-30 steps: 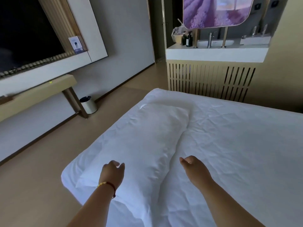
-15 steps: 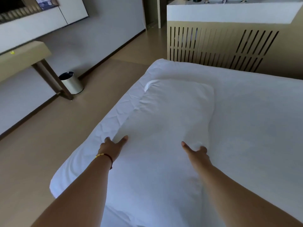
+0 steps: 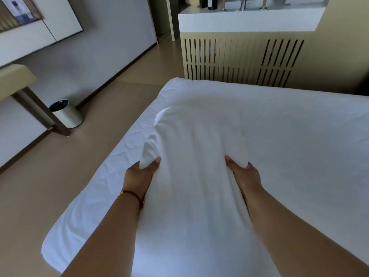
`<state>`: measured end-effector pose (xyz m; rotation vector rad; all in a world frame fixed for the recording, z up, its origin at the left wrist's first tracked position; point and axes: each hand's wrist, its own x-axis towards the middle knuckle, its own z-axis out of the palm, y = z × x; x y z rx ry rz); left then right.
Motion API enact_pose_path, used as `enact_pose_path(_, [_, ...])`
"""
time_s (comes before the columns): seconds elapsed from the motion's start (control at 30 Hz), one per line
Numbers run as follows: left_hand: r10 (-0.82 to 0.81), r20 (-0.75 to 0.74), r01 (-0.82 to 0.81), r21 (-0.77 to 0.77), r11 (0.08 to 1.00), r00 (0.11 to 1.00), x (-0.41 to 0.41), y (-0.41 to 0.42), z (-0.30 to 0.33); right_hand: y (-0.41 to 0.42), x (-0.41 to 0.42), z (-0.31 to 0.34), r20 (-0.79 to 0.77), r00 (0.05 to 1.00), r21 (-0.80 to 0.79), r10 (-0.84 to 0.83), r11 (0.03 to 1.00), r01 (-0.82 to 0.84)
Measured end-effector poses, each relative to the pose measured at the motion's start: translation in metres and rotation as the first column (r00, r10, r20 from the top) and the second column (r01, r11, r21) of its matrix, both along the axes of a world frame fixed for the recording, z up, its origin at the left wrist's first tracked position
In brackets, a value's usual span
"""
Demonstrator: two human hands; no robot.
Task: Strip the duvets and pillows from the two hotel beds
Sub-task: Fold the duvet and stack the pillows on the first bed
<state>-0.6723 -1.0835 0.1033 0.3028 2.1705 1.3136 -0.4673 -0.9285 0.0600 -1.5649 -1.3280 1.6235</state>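
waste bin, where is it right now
In the head view the waste bin stands on the floor at left, beside the desk leg, apart from the bed.

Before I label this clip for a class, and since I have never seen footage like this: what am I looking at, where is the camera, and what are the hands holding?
There is no machine here. A person wears a wide-angle camera on the head, so the single view looks forward and down along both bare arms. The left hand, with a red cord at the wrist, and the right hand each grip one long side of a white pillow, fingers curled into the fabric. The pillow lies lengthwise on a bed covered by a white sheet; no duvet shows on it. Beyond the bed stands a slatted cabinet with a white top. On the floor at the left, a small bin stands beside a desk leg. Whether the pillow is lifted off the sheet cannot be told.
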Motion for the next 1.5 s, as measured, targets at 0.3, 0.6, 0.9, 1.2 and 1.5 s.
enact_pose_path(0.3, [-0.039, -0.182, 0.042, 0.014, 0.999, 0.983, 0.125, 0.027, 0.108, 0.021, 0.125, 0.103, -0.107, 0.993, 0.058, -0.043, 0.997, 0.049])
enact_pose_path(0.6, [-0.092, -0.249, 0.133, 0.152, 0.979, 0.964, 0.353, 0.079, 0.179, 0.048, 0.366, 0.187, -0.191, 0.977, 0.196, -0.096, 0.971, 0.134])
enact_pose_path(0.9, [-0.105, -0.32, 0.23, 0.382, 0.895, 0.941, 0.539, 0.142, 0.23, 0.099, 0.559, 0.272, -0.158, 0.965, 0.39, -0.209, 0.885, 0.255])
enact_pose_path(1.2, [-0.138, -0.332, 0.296, 0.492, 0.819, 0.933, 0.649, 0.214, 0.287, 0.137, 0.675, 0.352, -0.319, 0.848, 0.302, -0.423, 0.802, 0.514])
enact_pose_path(1.5, [-0.185, -0.314, 0.358, 0.685, 0.634, 0.931, 0.805, 0.3, 0.345, 0.179, 0.834, 0.422, -0.438, 0.781, 0.375, -0.445, 0.699, 0.609])
